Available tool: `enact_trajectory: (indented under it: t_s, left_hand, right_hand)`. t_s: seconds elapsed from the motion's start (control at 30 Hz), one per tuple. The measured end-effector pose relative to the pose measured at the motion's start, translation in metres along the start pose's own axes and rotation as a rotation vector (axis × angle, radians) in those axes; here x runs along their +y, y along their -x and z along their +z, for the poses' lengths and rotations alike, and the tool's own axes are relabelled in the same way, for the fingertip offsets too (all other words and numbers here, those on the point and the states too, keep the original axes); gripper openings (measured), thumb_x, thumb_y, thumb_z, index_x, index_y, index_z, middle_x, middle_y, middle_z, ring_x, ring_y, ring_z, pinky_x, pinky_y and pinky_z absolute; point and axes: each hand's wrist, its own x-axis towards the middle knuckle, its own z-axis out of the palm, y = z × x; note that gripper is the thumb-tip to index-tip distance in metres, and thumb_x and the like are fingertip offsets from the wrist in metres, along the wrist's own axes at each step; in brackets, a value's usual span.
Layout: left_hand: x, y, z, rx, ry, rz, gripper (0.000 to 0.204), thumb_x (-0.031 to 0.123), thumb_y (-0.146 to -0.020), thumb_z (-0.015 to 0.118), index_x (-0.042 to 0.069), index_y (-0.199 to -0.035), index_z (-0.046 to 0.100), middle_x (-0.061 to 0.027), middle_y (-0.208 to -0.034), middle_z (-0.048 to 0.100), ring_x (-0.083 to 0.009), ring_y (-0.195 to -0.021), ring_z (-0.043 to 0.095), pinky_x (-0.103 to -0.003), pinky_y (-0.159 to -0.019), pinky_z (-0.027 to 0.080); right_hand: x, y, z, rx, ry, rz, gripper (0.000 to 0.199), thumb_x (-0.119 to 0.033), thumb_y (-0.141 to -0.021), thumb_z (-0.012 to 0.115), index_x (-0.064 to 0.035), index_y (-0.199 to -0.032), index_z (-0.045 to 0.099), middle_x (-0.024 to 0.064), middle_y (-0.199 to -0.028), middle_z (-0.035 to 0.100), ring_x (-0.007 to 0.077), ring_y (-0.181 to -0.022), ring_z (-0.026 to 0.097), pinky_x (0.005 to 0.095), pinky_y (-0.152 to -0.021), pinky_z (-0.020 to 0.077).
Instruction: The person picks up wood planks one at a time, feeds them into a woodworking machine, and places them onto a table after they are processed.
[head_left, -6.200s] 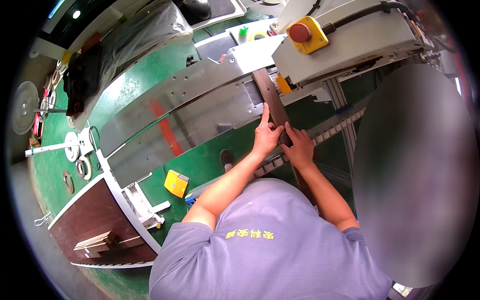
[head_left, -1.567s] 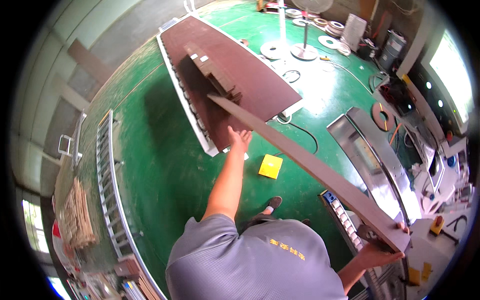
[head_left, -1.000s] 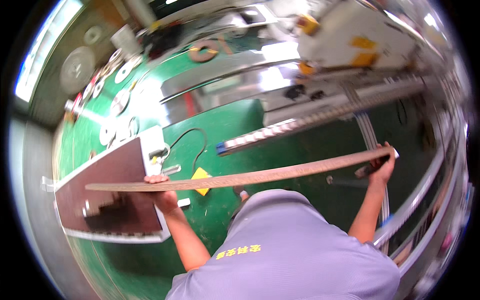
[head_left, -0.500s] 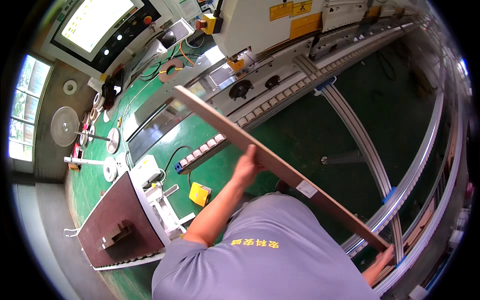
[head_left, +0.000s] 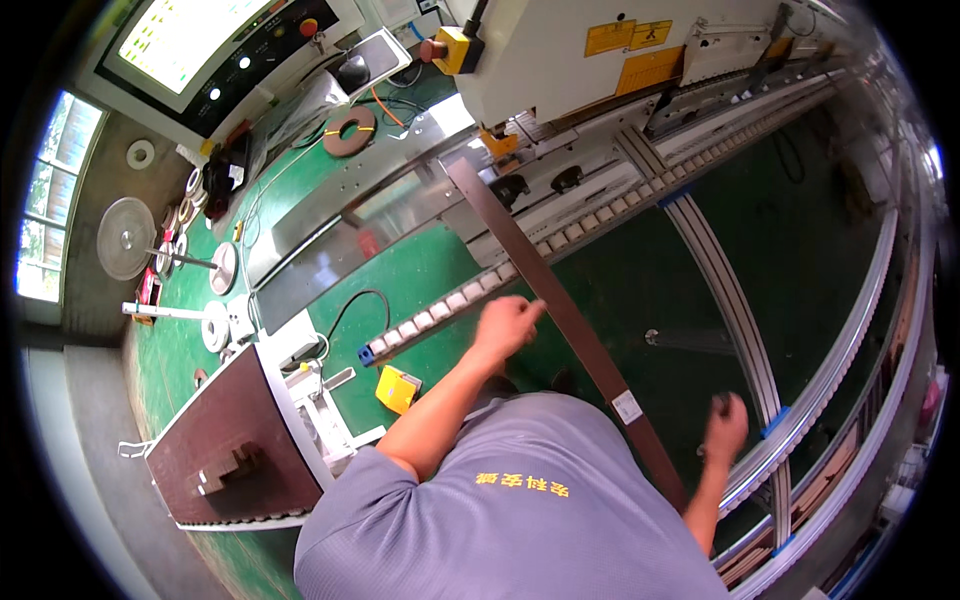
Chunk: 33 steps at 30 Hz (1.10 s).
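A long, narrow brown board (head_left: pixel 575 325) with a small white label (head_left: pixel 627 407) runs slantwise from the machine down to my right side. It lies across the roller rail (head_left: pixel 450 303), its far end over the machine's metal bed. My left hand (head_left: pixel 508 326) is closed at the board's left edge, its fingertips against that edge and partly hidden. Off to the right of the board, my right hand (head_left: pixel 727 428) is raised with curled fingers. A small dark spot shows at its fingertips, too small to name. The board's near end is hidden by my body.
Curved metal rails (head_left: pixel 800 430) sweep round the right side. A white machine (head_left: pixel 560 60) with a yellow emergency-stop box (head_left: pixel 458 50) stands ahead. Left are a control screen (head_left: pixel 190 40), a brown-topped table (head_left: pixel 235 440), a yellow pedal (head_left: pixel 398 390) and rolls of edge tape (head_left: pixel 348 132).
The board has turned steeper, its far end shifting right along the machine. My right hand has let go of its near end and come up and inward. My left hand stays beside the board.
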Motion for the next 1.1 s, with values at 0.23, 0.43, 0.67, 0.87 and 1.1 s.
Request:
enact_trajectory:
  t_s: [0.23,0.43,0.67,0.87,1.1]
  left_hand:
    - [-0.035,-0.112,-0.047,0.524,0.225,0.237,0.096,0.021,-0.085,0.075,0.005,-0.158,0.015,-0.0170,-0.083,0.070,-0.0326,-0.074,0.068,-0.043,-0.072,0.053]
    - [-0.022,-0.151,-0.061,0.340,0.584,0.293,0.095,0.012,-0.086,0.070,0.007,-0.161,0.012,-0.0110,-0.071,0.067,-0.0190,-0.062,0.063,-0.034,-0.064,0.052]
    - [-0.014,-0.153,-0.069,0.269,0.709,0.200,0.090,0.010,-0.089,0.069,0.017,-0.162,0.016,-0.0054,-0.070,0.064,-0.0100,-0.061,0.054,-0.028,-0.061,0.048]
    - [-0.002,-0.159,-0.070,0.258,0.709,0.124,0.087,0.004,-0.089,0.068,0.019,-0.161,0.023,0.0002,-0.067,0.056,-0.0063,-0.062,0.045,-0.023,-0.061,0.045]
    - [0.021,-0.183,-0.050,0.260,0.737,0.135,0.085,0.001,-0.088,0.068,0.015,-0.160,0.026,-0.0020,-0.071,0.062,-0.0049,-0.066,0.050,-0.023,-0.063,0.047]
  right_hand:
    - [-0.325,-0.047,0.162,-0.296,-0.188,-0.896,0.061,-0.027,-0.076,0.078,-0.0172,-0.134,0.062,0.0097,-0.126,0.063,0.0341,-0.113,0.059,0.0438,-0.092,0.0535]
    - [-0.366,-0.078,0.224,-0.323,0.108,-0.883,0.078,-0.024,-0.073,0.080,-0.0256,-0.146,0.052,0.0113,-0.124,0.064,0.0364,-0.112,0.059,0.0449,-0.093,0.0533]
    - [-0.392,-0.089,0.238,-0.293,0.098,-0.851,0.084,-0.018,-0.067,0.081,-0.0223,-0.145,0.053,0.0091,-0.109,0.067,0.0317,-0.097,0.062,0.0433,-0.083,0.0543]
    - [-0.391,-0.104,0.238,-0.282,0.060,-0.876,0.083,-0.018,-0.064,0.082,-0.0182,-0.143,0.056,0.0085,-0.104,0.067,0.0311,-0.093,0.063,0.0426,-0.078,0.0545]
    - [-0.380,-0.144,0.234,-0.305,0.024,-0.869,0.082,-0.018,-0.063,0.083,-0.0180,-0.141,0.058,0.0091,-0.107,0.069,0.0318,-0.091,0.064,0.0426,-0.077,0.0553]
